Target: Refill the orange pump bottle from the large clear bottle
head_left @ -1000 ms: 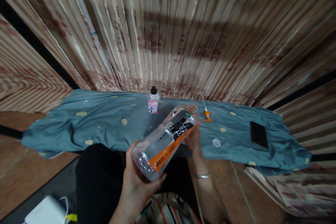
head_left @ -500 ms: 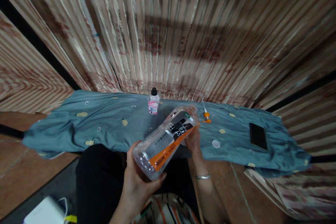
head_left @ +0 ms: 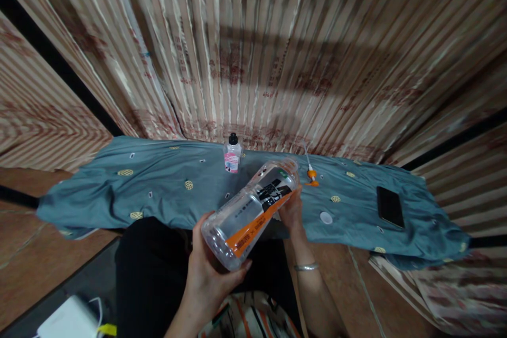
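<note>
A large clear plastic bottle (head_left: 252,211) with an orange and black label is held tilted above my lap, its neck end toward the upper right. My left hand (head_left: 209,261) wraps round its base, thumb underneath. Near the other end, my right hand (head_left: 291,208) grips it, with most of the fingers hidden behind the bottle. An orange pump head (head_left: 312,175) with a clear tube lies on the cloth just beyond my right hand. Past the bottle, a small clear bottle (head_left: 232,154) with a black cap and pink label stands upright.
A blue-green patterned cloth (head_left: 166,198) covers the narrow table. On it lie a white round disc (head_left: 326,217) and a black phone-like slab (head_left: 390,206) at the right. Striped curtains (head_left: 253,53) hang behind. A white box (head_left: 69,319) with a cable sits at lower left.
</note>
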A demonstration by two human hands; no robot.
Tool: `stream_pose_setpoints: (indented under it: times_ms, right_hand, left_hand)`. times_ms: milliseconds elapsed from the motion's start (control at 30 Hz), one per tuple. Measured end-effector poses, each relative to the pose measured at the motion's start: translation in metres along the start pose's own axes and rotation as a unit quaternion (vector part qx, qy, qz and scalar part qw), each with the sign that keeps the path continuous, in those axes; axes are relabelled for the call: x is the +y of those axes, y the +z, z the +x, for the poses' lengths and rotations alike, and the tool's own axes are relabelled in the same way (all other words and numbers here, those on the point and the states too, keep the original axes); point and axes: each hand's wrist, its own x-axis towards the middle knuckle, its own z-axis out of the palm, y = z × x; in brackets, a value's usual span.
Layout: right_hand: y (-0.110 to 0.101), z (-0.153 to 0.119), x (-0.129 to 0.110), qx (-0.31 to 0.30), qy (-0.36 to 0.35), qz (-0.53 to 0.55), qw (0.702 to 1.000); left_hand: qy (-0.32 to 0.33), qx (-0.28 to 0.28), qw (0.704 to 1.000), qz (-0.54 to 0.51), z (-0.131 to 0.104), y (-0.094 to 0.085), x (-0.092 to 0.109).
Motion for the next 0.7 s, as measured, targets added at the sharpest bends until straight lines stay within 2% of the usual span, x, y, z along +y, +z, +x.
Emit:
stream_pose_setpoints:
  times_ms: [300, 700]
  right_hand:
    - [-0.0004, 0.0004, 0.0007, -0.017, 0.014, 0.007, 1.0]
    - [0.0012, 0.0013, 0.0016, 0.004, -0.006, -0.002, 1.0]
  left_hand:
    - [0.0, -0.012, 1.0, -0.001, 0.0012, -0.0003, 0.0017]
    - [-0.006, 0.005, 1.0, -0.005, -0.0001, 0.001, 0.0024]
